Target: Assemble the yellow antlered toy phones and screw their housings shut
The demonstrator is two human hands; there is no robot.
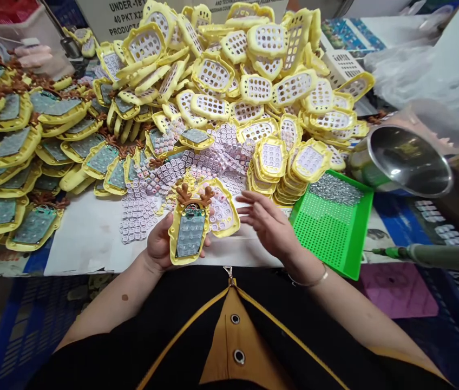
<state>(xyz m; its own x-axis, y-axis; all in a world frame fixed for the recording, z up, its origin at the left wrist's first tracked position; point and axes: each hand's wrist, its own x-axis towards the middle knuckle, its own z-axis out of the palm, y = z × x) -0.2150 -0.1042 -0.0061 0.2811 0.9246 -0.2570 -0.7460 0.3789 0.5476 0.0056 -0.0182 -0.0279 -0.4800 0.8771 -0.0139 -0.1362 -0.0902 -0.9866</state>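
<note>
- Left hand (159, 241) clamped on a yellow unit (191, 238), held low over the table's near edge, brown antlers (182, 190) pointing away, grey pad facing up!
- Right hand (272, 225) well apart from it, fingers loosely spread, tips right by a keyed shell (222, 214); contact too close to call.
- That shell sits just beside the unit, partly hidden.
- Beyond them, loose keypads (135, 216), then a great shell heap (213, 73).
- Over right, a green tray (319, 233) with screws (337, 189).
</note>
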